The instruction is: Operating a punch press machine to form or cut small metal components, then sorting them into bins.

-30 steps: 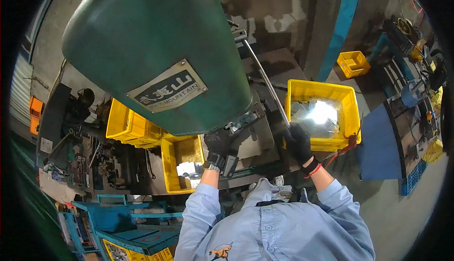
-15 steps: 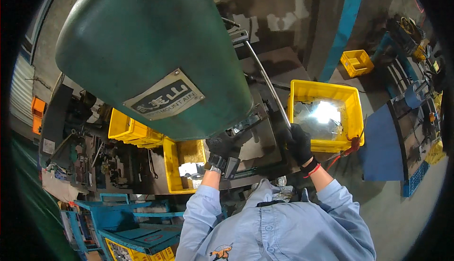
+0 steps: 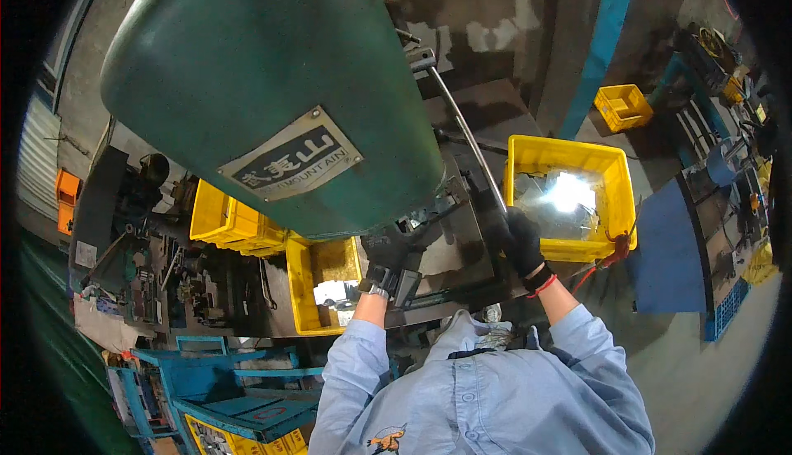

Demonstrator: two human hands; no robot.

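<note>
Both hands gloved, black. Left hand (image 3: 386,250) under green press (image 3: 264,84) head, at die area, just above small yellow bin (image 3: 307,290); grip can't tell, fingers hidden in shadow. Right hand (image 3: 520,240) clenched round lower end of steel rod (image 3: 462,129), just left of big yellow bin (image 3: 615,199) w/ shiny parts inside. More yellow bins (image 3: 227,224) stacked further left.
</note>
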